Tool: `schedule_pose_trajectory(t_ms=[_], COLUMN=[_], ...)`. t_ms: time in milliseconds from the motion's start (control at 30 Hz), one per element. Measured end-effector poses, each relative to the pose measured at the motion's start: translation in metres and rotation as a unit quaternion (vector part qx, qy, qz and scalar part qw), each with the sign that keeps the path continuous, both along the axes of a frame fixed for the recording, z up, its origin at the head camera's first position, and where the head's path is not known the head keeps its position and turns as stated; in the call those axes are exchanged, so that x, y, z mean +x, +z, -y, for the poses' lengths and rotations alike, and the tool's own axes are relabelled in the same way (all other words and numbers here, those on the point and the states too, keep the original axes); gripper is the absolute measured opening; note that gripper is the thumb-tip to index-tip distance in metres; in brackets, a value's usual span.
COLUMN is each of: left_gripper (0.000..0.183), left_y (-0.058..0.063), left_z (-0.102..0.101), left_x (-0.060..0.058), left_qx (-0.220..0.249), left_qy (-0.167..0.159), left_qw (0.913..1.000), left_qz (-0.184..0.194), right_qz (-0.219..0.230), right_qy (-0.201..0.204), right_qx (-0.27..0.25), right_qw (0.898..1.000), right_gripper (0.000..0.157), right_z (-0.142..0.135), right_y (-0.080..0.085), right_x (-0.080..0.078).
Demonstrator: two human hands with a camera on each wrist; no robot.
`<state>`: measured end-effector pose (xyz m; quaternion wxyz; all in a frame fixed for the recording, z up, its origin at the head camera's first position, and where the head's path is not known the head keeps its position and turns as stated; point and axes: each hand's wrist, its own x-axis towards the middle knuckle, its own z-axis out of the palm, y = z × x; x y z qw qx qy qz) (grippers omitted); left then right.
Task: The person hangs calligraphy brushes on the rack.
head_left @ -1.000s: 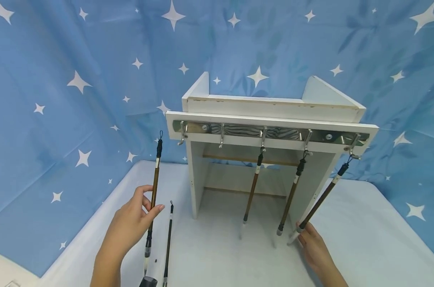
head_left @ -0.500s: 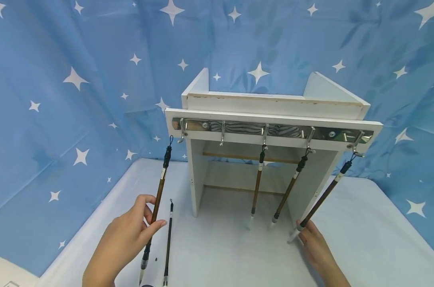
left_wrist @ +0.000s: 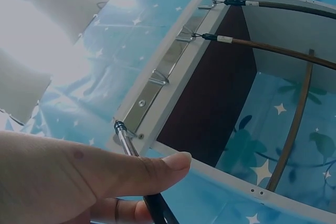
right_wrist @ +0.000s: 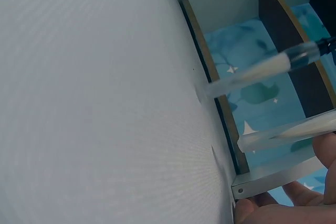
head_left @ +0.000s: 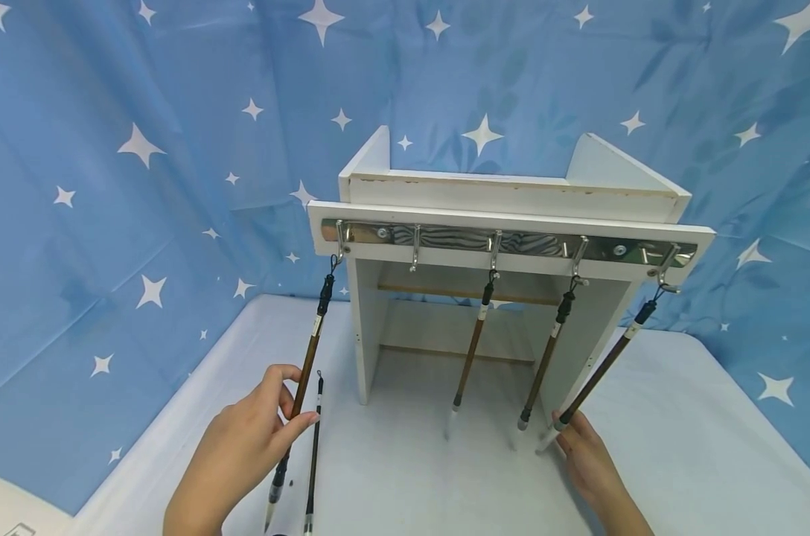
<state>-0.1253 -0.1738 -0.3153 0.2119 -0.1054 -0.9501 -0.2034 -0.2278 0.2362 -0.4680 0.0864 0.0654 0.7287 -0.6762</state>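
Note:
My left hand (head_left: 244,439) pinches a calligraphy brush (head_left: 307,365) between thumb and fingers, bristle end down. Its top loop overlaps the leftmost hook (head_left: 340,240) in the head view. In the left wrist view the thumb (left_wrist: 152,174) lies across the shaft. A second brush (head_left: 316,447) lies flat on the table beside this hand. My right hand (head_left: 589,465) grips the lower front edge of the white shelf's side panel (right_wrist: 273,179). Close against its thumb hangs the rightmost brush (head_left: 602,372), with a clear cap (right_wrist: 294,132) over the bristles.
The white shelf (head_left: 512,199) carries a metal hook rail (head_left: 438,242) along its front. Two more brushes, a middle one (head_left: 473,350) and another (head_left: 546,365), hang from hooks. The second hook (head_left: 415,249) bears nothing. A starry blue curtain (head_left: 177,112) hangs behind the table.
The brush in my left hand has moved right, its loop now at the leftmost hook. The middle hanging brushes sway. My right hand stays at the shelf's side.

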Motion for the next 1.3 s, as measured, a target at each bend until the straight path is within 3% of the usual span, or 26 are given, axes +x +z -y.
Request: schedule_pose_trajectory(t_ms=[733, 1300], left_gripper=[0.044, 0.044], left_y=[0.0, -0.0042], left_z=[-0.003, -0.0035], left_x=[-0.001, -0.0065], left_qx=[-0.024, -0.015], left_qy=[0.021, 0.022], left_qw=[0.9995, 0.9994], left_qz=[-0.007, 0.021], right_qz=[0.0, 0.006], right_qy=[-0.001, -0.011], right_qx=[0.002, -0.002], right_qw=[1.0, 1.0], right_gripper=[0.077, 0.078], right_z=[0.0007, 0.002], right_y=[0.0019, 0.0042], right_x=[0.0008, 0.0008])
